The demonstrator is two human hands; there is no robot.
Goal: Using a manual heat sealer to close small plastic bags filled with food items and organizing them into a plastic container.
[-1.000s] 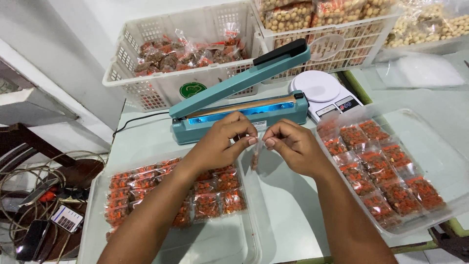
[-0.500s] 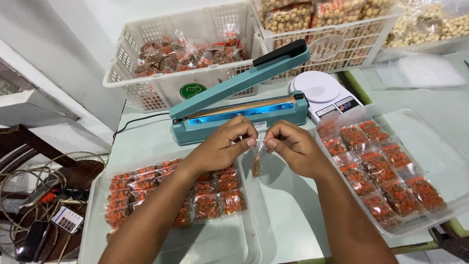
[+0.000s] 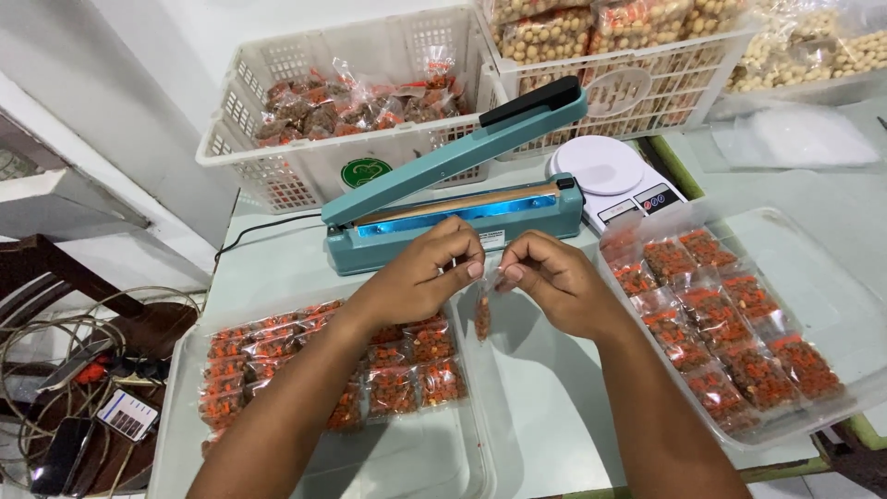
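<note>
Item: small clear packet [image 3: 482,312] of orange-brown snack pieces, held upright over the pale table [image 3: 545,388] at the middle of the view.

Left hand [image 3: 420,277]: grip pinched on the packet's top edge from the 9 o'clock side, thumb and forefinger closed on the film.

Right hand [image 3: 554,282]: grip pinched on the same top edge from the 3 o'clock side. The two sets of fingertips nearly meet; the packet's body hangs free below them, toward 6 o'clock, touching nothing else.

Heat sealer [image 3: 453,208]: teal, at 12 o'clock from the hands, just beyond the fingertips. Its arm is raised, black handle toward 1 o'clock, sealing bar exposed.

Handling note, as a judgement: the mouth of the packet is best kept flat and taut between the two pinches, contents shaken down clear of the top strip, so that the film lies without creases and no crumbs sit in the seam line.

Left tray [image 3: 407,462]: clear plastic, at 7 o'clock, holding rows of like packets.

Right tray [image 3: 832,305]: clear plastic, at 4 o'clock, with more packets in rows.

Kitchen scale [image 3: 605,171]: white, round pan, at 1 o'clock, beside the sealer.

White basket [image 3: 305,171]: at 11 o'clock behind the sealer, filled with larger snack bags.

Second basket [image 3: 665,79]: at 1 o'clock, with bags of pale round nuts.
</note>
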